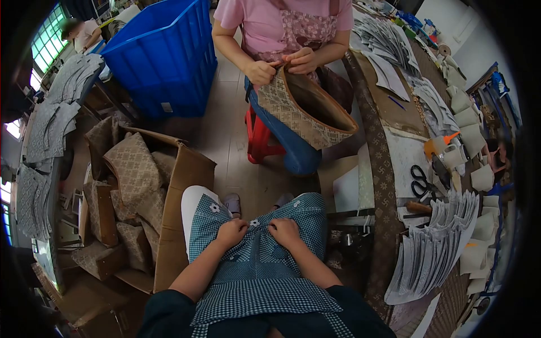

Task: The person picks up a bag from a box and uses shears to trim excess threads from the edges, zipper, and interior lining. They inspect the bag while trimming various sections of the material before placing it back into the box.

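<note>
My left hand (231,232) and my right hand (283,231) rest on my lap, each with fingers curled, pinching the blue-and-white checked apron (256,276) that covers my knees. The two hands are a few centimetres apart. Opposite me sits a person in a pink top (282,22), whose two hands (284,63) work at the rim of a tan patterned bag (307,110) held on their knee.
A cardboard box (180,208) full of patterned bag pieces stands at my left. A blue plastic crate (163,56) is behind it. A long worktable (406,152) at the right carries scissors (420,181), stacked grey cut panels (434,253) and white pieces. A red stool (260,138) is under the other person.
</note>
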`<state>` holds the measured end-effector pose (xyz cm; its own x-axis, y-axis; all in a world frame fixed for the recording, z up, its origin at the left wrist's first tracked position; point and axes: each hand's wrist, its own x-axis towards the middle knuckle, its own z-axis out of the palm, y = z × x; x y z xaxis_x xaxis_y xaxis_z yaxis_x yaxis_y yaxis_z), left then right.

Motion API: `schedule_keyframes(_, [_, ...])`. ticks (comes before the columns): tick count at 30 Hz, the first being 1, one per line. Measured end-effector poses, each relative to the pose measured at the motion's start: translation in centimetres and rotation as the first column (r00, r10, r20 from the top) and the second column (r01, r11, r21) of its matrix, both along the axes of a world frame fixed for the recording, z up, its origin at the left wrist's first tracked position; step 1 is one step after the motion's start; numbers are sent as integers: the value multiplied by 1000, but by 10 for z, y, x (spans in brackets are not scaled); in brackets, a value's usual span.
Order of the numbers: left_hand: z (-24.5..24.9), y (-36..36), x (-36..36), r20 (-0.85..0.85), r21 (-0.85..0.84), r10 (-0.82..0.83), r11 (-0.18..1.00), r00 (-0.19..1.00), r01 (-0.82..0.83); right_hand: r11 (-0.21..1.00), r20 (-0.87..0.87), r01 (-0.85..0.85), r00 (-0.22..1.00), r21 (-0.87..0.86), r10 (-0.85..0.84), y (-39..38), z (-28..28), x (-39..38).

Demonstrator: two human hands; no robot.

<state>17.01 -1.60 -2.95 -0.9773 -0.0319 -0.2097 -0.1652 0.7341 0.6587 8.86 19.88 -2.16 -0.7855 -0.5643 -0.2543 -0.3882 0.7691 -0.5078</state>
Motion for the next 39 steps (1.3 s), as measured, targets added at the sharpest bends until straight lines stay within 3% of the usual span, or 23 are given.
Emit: schedule_keyframes(39, [-3,-1,-1,56,-15,1,1000,998,0,998,11,29,1000,-61,-28,0,-7,-3])
